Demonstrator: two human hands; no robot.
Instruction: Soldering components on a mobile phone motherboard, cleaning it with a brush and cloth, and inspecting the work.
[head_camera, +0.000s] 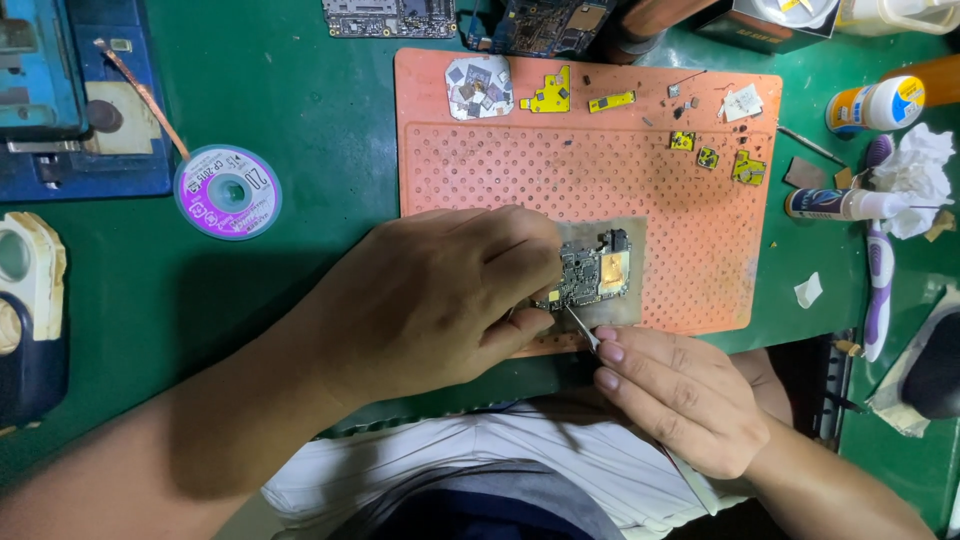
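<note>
green bench (320, 110) bears orange perforated mat (700, 200), purple wick spool (228, 192), purple toothbrush (878, 280).

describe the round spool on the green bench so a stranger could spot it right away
Start at the orange perforated mat on the green bench, then look left of it. The purple spool lies flat there, beside the blue fixture. It is the only round purple disc, with a copper-coloured braid strip running up from it.

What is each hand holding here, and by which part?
Right hand pinches thin metal tweezers near the tip end. Left hand steadies the small dark circuit board by its left edge.
</note>
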